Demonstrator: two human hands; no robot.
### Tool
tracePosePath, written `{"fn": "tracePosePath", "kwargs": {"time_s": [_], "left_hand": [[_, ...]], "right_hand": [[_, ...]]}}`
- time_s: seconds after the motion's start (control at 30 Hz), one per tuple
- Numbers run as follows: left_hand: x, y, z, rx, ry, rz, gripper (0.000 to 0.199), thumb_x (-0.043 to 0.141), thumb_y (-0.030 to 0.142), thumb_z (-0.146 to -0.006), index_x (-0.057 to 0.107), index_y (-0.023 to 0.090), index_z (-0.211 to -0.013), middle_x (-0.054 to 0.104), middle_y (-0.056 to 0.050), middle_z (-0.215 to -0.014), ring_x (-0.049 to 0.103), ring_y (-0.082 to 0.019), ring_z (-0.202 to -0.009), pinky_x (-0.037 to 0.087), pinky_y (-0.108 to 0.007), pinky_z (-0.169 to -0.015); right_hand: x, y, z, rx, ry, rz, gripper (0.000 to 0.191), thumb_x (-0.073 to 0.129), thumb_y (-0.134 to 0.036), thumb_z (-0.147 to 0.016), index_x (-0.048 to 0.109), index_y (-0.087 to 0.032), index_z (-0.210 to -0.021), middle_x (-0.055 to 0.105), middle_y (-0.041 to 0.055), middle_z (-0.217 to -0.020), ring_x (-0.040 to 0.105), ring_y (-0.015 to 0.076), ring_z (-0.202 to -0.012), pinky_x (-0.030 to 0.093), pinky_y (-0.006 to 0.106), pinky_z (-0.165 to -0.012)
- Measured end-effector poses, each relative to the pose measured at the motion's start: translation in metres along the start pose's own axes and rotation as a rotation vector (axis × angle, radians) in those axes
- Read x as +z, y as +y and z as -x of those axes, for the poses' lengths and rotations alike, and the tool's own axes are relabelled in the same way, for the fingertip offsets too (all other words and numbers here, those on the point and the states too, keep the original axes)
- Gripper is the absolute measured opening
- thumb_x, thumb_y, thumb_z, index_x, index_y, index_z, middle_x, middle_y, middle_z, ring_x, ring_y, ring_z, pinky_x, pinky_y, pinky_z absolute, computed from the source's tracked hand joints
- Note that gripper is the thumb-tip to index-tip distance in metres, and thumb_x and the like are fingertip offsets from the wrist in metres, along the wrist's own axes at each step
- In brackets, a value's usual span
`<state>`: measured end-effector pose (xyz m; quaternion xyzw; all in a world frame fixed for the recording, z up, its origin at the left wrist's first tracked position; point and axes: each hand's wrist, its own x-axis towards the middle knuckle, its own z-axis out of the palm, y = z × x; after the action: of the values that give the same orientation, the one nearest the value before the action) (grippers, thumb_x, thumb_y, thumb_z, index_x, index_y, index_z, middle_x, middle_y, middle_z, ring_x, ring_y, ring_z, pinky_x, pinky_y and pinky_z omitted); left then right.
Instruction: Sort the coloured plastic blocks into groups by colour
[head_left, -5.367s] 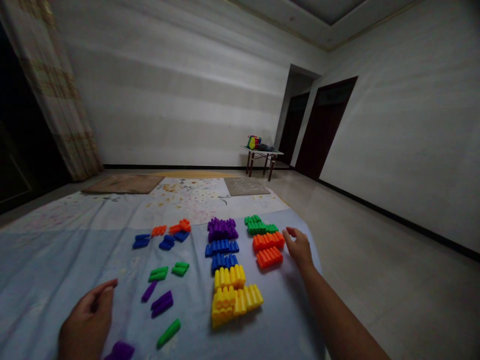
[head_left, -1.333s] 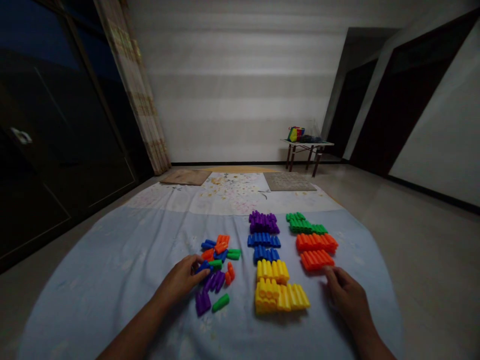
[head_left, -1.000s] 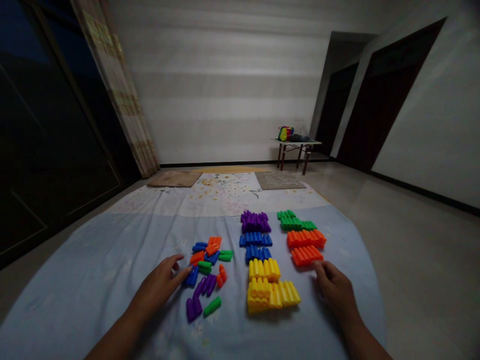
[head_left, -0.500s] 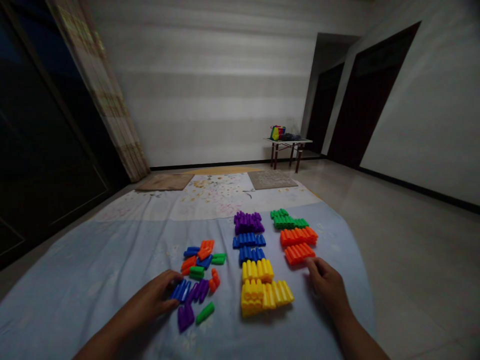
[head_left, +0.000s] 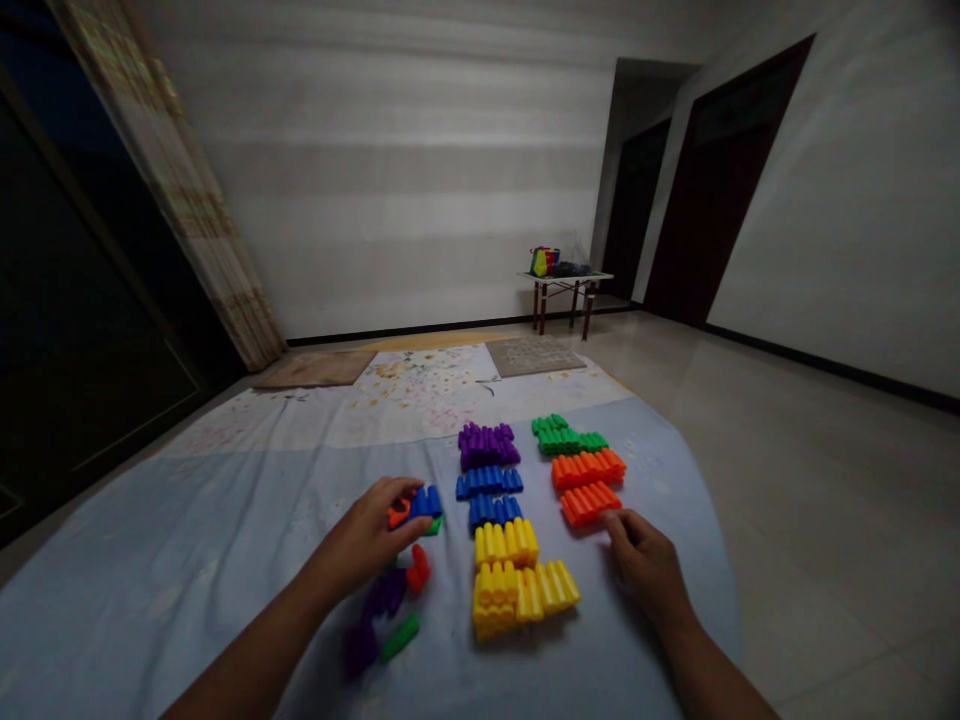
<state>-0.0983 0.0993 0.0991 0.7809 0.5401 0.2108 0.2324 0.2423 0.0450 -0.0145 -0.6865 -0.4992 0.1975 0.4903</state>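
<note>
My left hand [head_left: 371,525] is closed on a blue ribbed plastic block [head_left: 426,502], raised over the loose blocks on the left. Under and around it are an orange block [head_left: 399,514], a green one and a red-orange one [head_left: 418,568], partly covered by the hand. Nearer to me lie purple blocks [head_left: 386,592] and a single green block [head_left: 400,638], somewhat blurred. My right hand [head_left: 651,565] has its fingertips pinched at the right end of the nearer orange row [head_left: 589,504].
In the middle run grouped purple [head_left: 487,446], blue [head_left: 491,483] and yellow blocks [head_left: 506,543]. Green blocks [head_left: 566,438] sit behind the orange ones. They rest on a bed-like surface with a blue floral sheet [head_left: 225,560]. A small table [head_left: 566,277] with bags stands by the far wall.
My left hand has moved forward and to the right, carrying the blue block up from the near left pile. My right hand stays at the orange row. The view has shifted slightly.
</note>
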Motion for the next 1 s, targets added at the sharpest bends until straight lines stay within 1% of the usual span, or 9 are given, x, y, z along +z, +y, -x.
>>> {"fn": "tracePosePath", "kwargs": {"time_s": [0.07, 0.13, 0.27, 0.37, 0.47, 0.63, 0.77, 0.87, 1.0], "left_hand": [[0.019, 0.019, -0.021, 0.065, 0.027, -0.036, 0.045, 0.054, 0.045, -0.073, 0.056, 0.019, -0.110, 0.059, -0.007, -0.107, 0.055, -0.021, -0.099, 0.042, -0.033, -0.088], [0.039, 0.033, -0.040, 0.101, 0.007, -0.074, 0.044, 0.055, 0.039, -0.072, 0.055, 0.019, -0.111, 0.059, -0.008, -0.108, 0.054, -0.021, -0.101, 0.041, -0.032, -0.089], [0.070, 0.050, -0.068, 0.065, -0.101, -0.180, 0.046, 0.059, 0.036, -0.067, 0.057, 0.021, -0.110, 0.060, -0.007, -0.110, 0.052, -0.024, -0.106, 0.039, -0.033, -0.087], [0.082, 0.054, -0.080, 0.018, -0.157, -0.245, 0.046, 0.062, 0.039, -0.064, 0.060, 0.023, -0.106, 0.062, -0.007, -0.110, 0.052, -0.027, -0.106, 0.038, -0.036, -0.087], [0.085, 0.054, -0.086, -0.009, -0.178, -0.275, 0.047, 0.065, 0.042, -0.060, 0.062, 0.023, -0.103, 0.064, -0.007, -0.108, 0.053, -0.030, -0.105, 0.036, -0.039, -0.087], [0.085, 0.054, -0.087, -0.041, -0.199, -0.315, 0.051, 0.069, 0.043, -0.054, 0.064, 0.023, -0.101, 0.066, -0.008, -0.105, 0.053, -0.032, -0.104, 0.034, -0.043, -0.088], [0.084, 0.053, -0.086, -0.056, -0.209, -0.311, 0.047, 0.069, 0.046, -0.053, 0.067, 0.025, -0.095, 0.068, -0.007, -0.100, 0.054, -0.031, -0.102, 0.034, -0.042, -0.088], [0.083, 0.050, -0.086, -0.056, -0.203, -0.285, 0.044, 0.065, 0.049, -0.058, 0.067, 0.025, -0.094, 0.068, -0.006, -0.102, 0.054, -0.030, -0.103, 0.035, -0.041, -0.087], [0.079, 0.047, -0.084, -0.067, -0.138, -0.233, 0.043, 0.052, 0.049, -0.071, 0.064, 0.023, -0.103, 0.065, -0.007, -0.109, 0.054, -0.028, -0.106, 0.036, -0.041, -0.088]], "right_hand": [[0.000, 0.000, 0.000, 0.018, -0.007, -0.010, 0.045, 0.044, -0.056, -0.079, 0.064, -0.016, -0.076, 0.058, 0.0000, -0.056, 0.051, 0.0148, -0.052, 0.039, 0.022, -0.049], [0.000, -0.001, 0.000, 0.017, -0.011, -0.035, 0.046, 0.043, -0.057, -0.079, 0.064, -0.016, -0.075, 0.057, -0.0004, -0.054, 0.048, 0.0138, -0.049, 0.037, 0.022, -0.046], [-0.002, -0.007, 0.002, 0.012, 0.004, -0.079, 0.043, 0.044, -0.054, -0.079, 0.063, -0.016, -0.074, 0.057, -0.0006, -0.055, 0.046, 0.0129, -0.048, 0.036, 0.022, -0.045], [-0.003, -0.012, 0.003, 0.023, -0.003, -0.096, 0.041, 0.044, -0.053, -0.081, 0.063, -0.016, -0.075, 0.056, -0.0012, -0.056, 0.046, 0.0126, -0.048, 0.036, 0.022, -0.045], [-0.003, -0.013, 0.003, 0.024, -0.003, -0.096, 0.043, 0.044, -0.054, -0.080, 0.063, -0.016, -0.076, 0.055, -0.0020, -0.054, 0.046, 0.0126, -0.047, 0.036, 0.022, -0.045], [-0.003, -0.012, 0.003, 0.013, 0.000, -0.100, 0.044, 0.044, -0.055, -0.080, 0.064, -0.016, -0.077, 0.056, -0.0019, -0.053, 0.046, 0.0127, -0.047, 0.036, 0.022, -0.045], [-0.003, -0.013, 0.003, 0.006, 0.012, -0.100, 0.042, 0.045, -0.054, -0.080, 0.063, -0.016, -0.075, 0.057, -0.0012, -0.056, 0.047, 0.0130, -0.049, 0.036, 0.022, -0.046], [-0.003, -0.013, 0.002, 0.006, 0.022, -0.097, 0.041, 0.046, -0.053, -0.080, 0.063, -0.016, -0.074, 0.058, -0.0008, -0.057, 0.049, 0.0139, -0.052, 0.038, 0.022, -0.049], [-0.003, -0.010, 0.002, -0.010, 0.023, -0.077, 0.044, 0.045, -0.056, -0.079, 0.063, -0.017, -0.072, 0.059, 0.0001, -0.059, 0.051, 0.0149, -0.055, 0.039, 0.022, -0.051]]}}
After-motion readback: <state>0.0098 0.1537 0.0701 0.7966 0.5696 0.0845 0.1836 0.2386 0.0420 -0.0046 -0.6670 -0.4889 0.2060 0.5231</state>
